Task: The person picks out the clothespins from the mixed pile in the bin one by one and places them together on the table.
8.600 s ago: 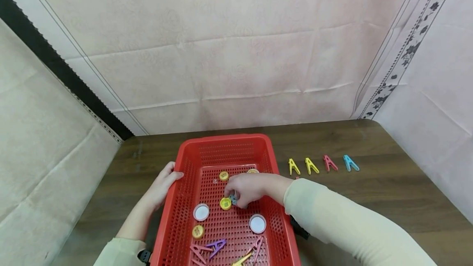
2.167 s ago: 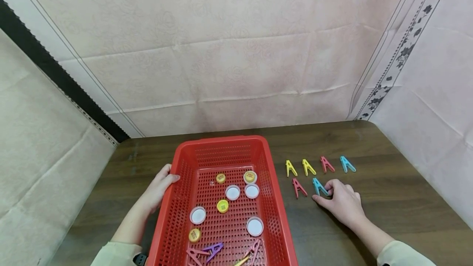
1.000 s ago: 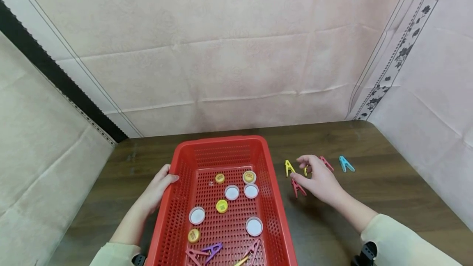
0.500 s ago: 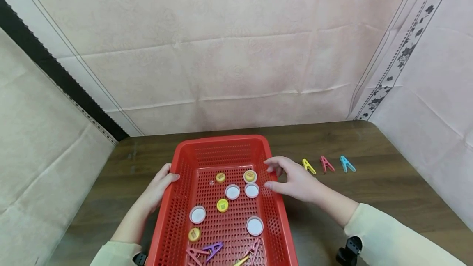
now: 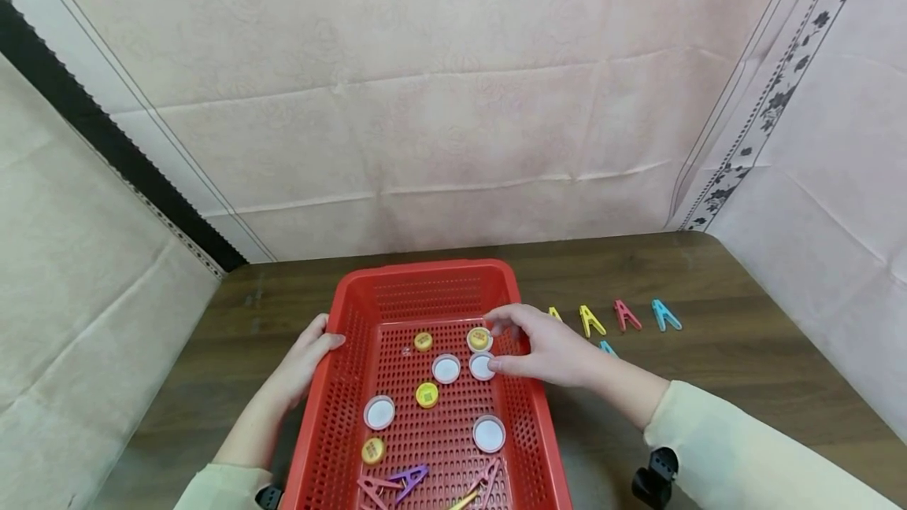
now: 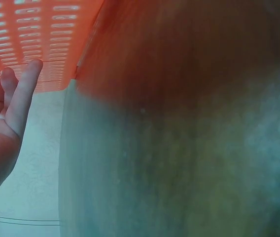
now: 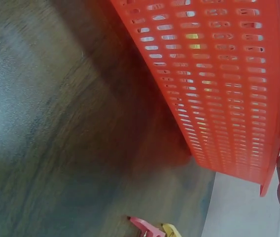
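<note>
A red plastic basket (image 5: 453,266) stands on the wooden table. My left hand (image 5: 303,364) grips its left rim, with the thumb over the edge and the fingers along the outer wall in the left wrist view. My right hand (image 5: 546,349) reaches over the right wall, thumb and fingers apart, nothing visible between them. Its thumb tip is at the edge of a white lid (image 5: 480,367); contact cannot be told. Its fingertips hover near a yellow cap (image 5: 479,338) lying in a white lid. Other white lids (image 5: 446,369) and yellow caps (image 5: 427,395) lie around.
Clothespins, purple (image 5: 409,480), pink (image 5: 487,478) and yellow, lie at the basket's near end. Right of it is a table row with a yellow clothespin (image 5: 591,320), a red clothespin (image 5: 627,315) and a blue clothespin (image 5: 666,315). My right arm partly hides a second blue clothespin (image 5: 607,348).
A blue clothespin has gone from the basket to the table's second row, and my right hand has withdrawn from it. That hand has swung left over the basket. My left hand has stayed.
</note>
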{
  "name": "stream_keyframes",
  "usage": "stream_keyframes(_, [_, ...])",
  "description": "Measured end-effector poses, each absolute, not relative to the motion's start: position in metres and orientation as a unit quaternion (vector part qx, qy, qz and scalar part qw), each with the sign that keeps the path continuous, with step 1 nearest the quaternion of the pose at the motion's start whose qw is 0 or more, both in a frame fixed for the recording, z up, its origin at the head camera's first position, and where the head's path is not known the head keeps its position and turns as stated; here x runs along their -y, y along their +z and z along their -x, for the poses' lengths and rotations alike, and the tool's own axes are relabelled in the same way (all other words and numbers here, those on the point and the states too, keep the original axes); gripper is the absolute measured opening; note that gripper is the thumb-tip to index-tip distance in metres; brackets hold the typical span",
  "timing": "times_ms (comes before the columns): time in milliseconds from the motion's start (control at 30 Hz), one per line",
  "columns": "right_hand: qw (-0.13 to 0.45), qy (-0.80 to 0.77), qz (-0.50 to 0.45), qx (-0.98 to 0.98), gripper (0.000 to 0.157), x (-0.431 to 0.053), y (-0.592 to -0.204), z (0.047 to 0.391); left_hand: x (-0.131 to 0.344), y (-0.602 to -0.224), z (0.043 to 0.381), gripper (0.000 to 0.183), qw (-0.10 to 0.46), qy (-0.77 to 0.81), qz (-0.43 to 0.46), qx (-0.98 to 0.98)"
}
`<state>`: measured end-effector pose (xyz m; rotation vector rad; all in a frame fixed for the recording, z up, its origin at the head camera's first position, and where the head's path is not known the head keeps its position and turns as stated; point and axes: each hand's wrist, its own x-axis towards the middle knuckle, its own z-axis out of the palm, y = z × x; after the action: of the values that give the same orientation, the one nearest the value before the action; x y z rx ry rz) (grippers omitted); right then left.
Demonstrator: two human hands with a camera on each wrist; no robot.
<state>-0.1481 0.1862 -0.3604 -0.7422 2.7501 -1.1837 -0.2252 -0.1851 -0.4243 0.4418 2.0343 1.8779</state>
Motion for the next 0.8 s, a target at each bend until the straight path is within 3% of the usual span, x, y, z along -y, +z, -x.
stream_keyframes(233, [0.039,-0.377,0.261,-0.888,0.059,-0.176,-0.356,0.150,0.184,-0.423,0.224,0.025,0.169,0.663,-0.148,-0.714])
stream_keyframes(800, [0.123,-0.366,0.319,-0.866,0.057,-0.151,-0.349,0.153,0.182,-0.420,0.223,0.026,0.169,0.667,-0.154,-0.709])
